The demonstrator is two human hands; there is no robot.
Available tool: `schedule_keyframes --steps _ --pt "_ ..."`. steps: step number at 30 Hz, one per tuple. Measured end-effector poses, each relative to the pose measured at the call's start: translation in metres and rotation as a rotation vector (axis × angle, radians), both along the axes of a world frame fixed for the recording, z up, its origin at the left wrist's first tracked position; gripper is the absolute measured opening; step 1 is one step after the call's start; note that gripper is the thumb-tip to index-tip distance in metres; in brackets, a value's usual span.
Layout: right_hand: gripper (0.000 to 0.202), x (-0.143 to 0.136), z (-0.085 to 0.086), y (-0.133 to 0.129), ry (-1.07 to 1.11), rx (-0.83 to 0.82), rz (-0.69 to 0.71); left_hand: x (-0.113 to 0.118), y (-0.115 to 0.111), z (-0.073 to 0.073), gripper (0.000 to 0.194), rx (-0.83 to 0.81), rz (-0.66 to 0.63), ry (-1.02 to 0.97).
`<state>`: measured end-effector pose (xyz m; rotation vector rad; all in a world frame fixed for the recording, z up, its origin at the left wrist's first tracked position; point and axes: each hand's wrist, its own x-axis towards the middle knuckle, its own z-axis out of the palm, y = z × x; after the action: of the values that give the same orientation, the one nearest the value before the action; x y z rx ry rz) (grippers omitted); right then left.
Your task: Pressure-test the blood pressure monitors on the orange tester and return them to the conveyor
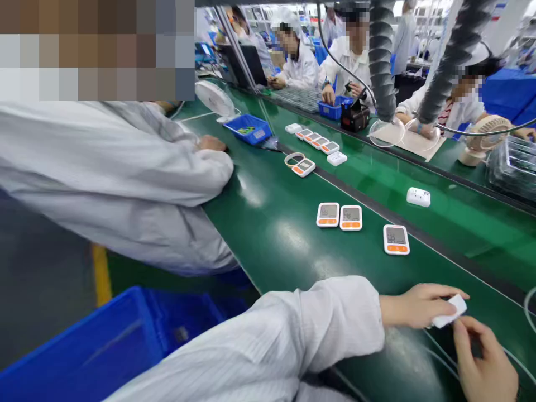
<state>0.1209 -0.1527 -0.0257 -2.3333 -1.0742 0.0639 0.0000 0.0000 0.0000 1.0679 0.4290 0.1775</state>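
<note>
My left hand (412, 306) holds a small white plastic device (450, 312), its fingers closed round one side. Only a plain white face of it shows. Close against its lower right corner is my right hand (483, 360), thumb and forefinger pinched together. Whatever may be between those fingertips is hidden. On the green bench ahead lies a white device with a grey screen and orange buttons (396, 240). Two more of this kind, a left one (328, 215) and a right one (350, 218), lie side by side farther left.
A white device (419, 196) lies on the green conveyor belt (377, 178), with a row of others farther up. Beside a roll of tape (294, 160) is another screen device (304, 167). A blue tray (249, 129) stands near a co-worker's sleeve (167, 156). Thin cables run beneath my hands.
</note>
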Motion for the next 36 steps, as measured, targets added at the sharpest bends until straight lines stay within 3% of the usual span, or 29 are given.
schedule_keyframes --steps 5,9,17,27,31,36 --pt "0.052 0.001 -0.003 0.002 0.027 0.001 -0.012 0.001 -0.001 -0.003 0.052 -0.040 0.021 -0.011" --pt "0.052 0.000 -0.004 0.004 0.051 0.027 -0.050 0.001 -0.001 -0.006 0.049 0.064 0.067 -0.026" --pt "0.054 -0.006 0.002 0.005 0.045 0.048 -0.015 -0.002 0.000 -0.004 0.047 0.219 0.084 -0.098" --pt "0.052 -0.030 0.018 0.010 0.022 0.077 -0.059 -0.003 0.001 -0.003 0.049 0.256 0.062 -0.101" --pt "0.048 -0.031 0.020 0.010 0.016 0.089 -0.027 -0.004 0.002 -0.005 0.050 0.393 0.064 -0.123" --pt "0.042 -0.018 0.019 0.012 0.118 -0.036 -0.040 -0.005 0.001 -0.007 0.057 0.725 0.073 -0.175"
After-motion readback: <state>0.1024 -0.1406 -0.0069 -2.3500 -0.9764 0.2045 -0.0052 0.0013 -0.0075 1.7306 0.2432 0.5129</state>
